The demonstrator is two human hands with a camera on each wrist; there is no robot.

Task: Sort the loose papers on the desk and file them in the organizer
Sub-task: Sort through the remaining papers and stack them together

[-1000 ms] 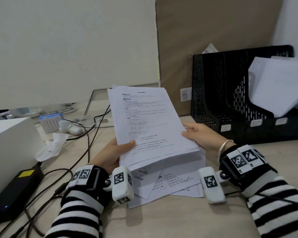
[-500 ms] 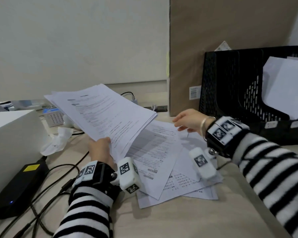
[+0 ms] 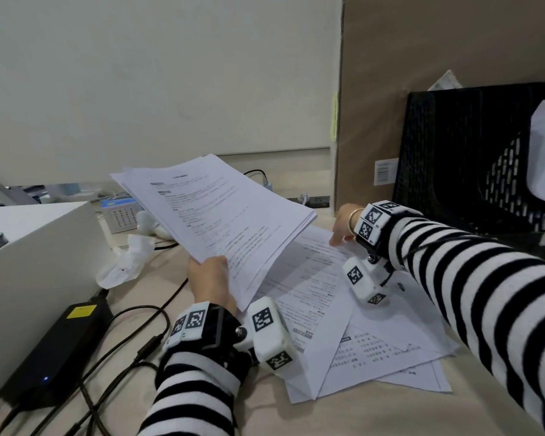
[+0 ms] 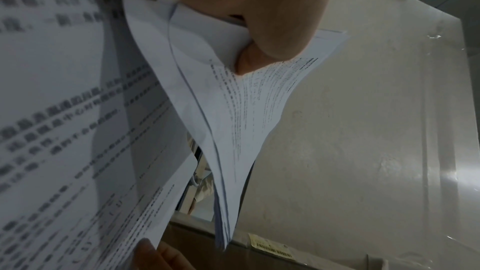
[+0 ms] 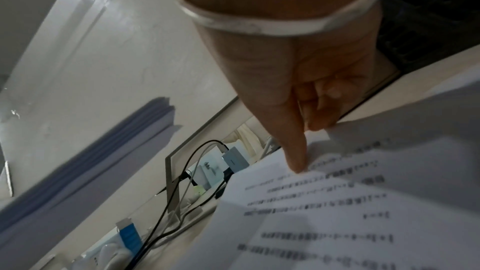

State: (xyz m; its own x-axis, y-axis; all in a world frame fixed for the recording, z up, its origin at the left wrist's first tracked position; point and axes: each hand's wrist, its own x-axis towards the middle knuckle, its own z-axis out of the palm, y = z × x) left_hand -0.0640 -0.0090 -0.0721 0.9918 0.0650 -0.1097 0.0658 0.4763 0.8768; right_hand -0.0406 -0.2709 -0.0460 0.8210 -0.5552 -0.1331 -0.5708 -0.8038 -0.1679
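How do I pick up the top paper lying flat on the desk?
Pinch the sheet at its far edge, coming from the right, where the right hand is. It lies flat, so only an edge lets fingers slip under, and the stack in the left hand hangs over its left side.

Office: desk (image 3: 375,416), mesh file organizer (image 3: 460,158), printed docs (image 3: 233,215), pwr adapter (image 3: 54,357), cables (image 3: 145,306).

Black-and-white striped sleeves (image 3: 485,294) (tagged wrist cameras (image 3: 269,333), bangle (image 5: 259,28)).
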